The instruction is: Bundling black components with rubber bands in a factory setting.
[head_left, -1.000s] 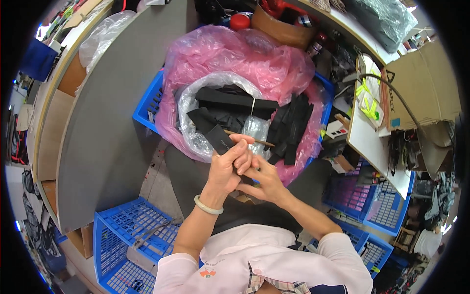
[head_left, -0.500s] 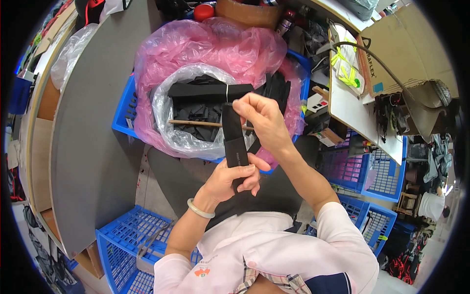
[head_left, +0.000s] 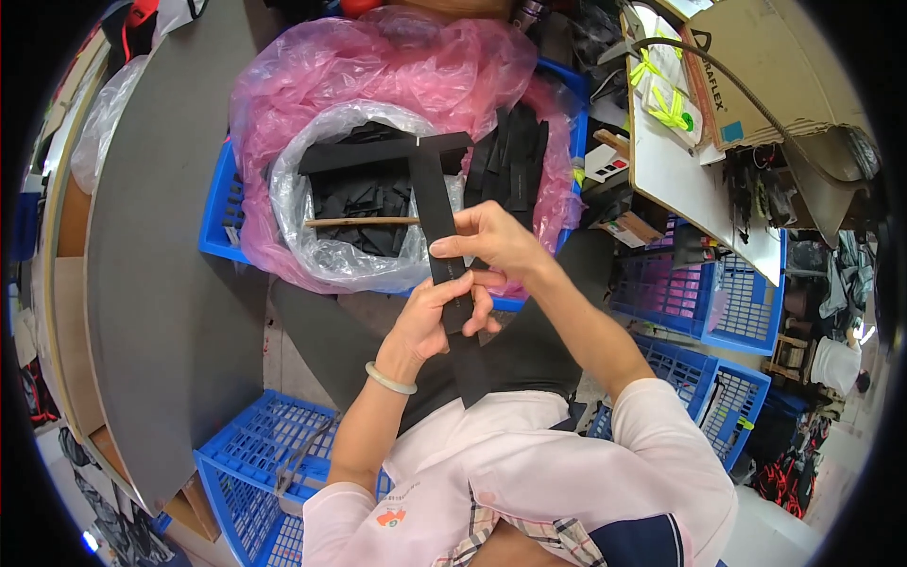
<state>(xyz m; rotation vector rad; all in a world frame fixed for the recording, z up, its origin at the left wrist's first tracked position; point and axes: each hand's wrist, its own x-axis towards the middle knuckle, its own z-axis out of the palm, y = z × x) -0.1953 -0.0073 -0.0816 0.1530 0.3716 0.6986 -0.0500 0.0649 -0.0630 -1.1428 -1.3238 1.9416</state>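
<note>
A long flat black fabric strip (head_left: 435, 201) runs upright through both my hands, its far end over the bag and its near end hanging toward my lap. My left hand (head_left: 437, 315), with a pale bangle on its wrist, is closed around the strip's lower half. Just above it, my right hand (head_left: 496, 244) pinches the strip between thumb and fingers. Beyond them, a clear plastic bag (head_left: 288, 203) holds a heap of small black pieces (head_left: 364, 198). Across the bag lie a folded black band (head_left: 345, 155) and a thin wooden stick (head_left: 354, 222).
Pink plastic sheeting (head_left: 378, 57) lines the blue crate (head_left: 219, 213) around the bag, with more black strips (head_left: 515, 161) at its right. A grey board (head_left: 170, 255) stands at left. Blue baskets (head_left: 260, 444) flank me. A white table (head_left: 671, 175) and cardboard box (head_left: 775, 85) are at right.
My right hand has slid down the strip from its top end toward my left hand. The strip, folded over before, now extends straight, with its lower end hanging farther down.
</note>
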